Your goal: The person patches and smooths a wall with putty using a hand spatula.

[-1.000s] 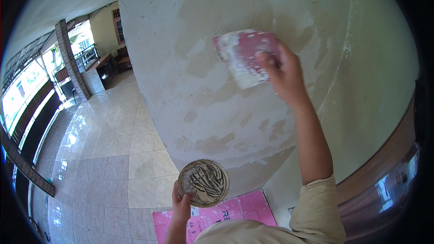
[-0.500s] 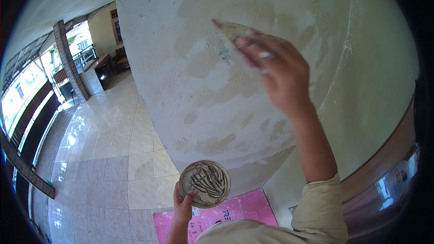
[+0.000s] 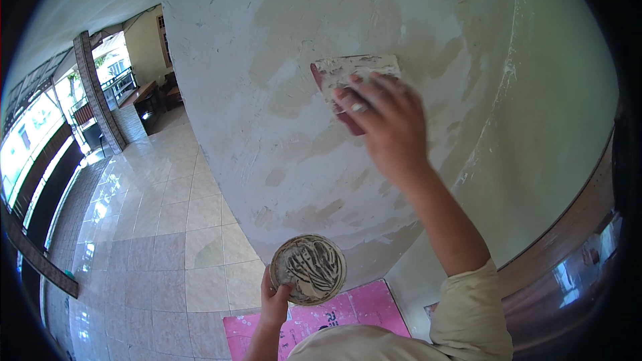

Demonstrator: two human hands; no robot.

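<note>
In the head view, a flat scraper (image 3: 354,73), smeared with pale filler, is being pressed flat against the patchy plastered wall (image 3: 281,60) by the right hand (image 3: 384,127), whose fingers are being held spread across the back of the blade, high in the upper middle of the picture. A round container of grey-white filler (image 3: 308,269) is being gripped at its lower left rim by the left hand (image 3: 274,301), fingers closed on it, low in the picture and well apart from the scraper. Below it, a pink sheet (image 3: 348,317) is lying on the glossy tiled floor (image 3: 154,227) at the foot of the wall.
</note>
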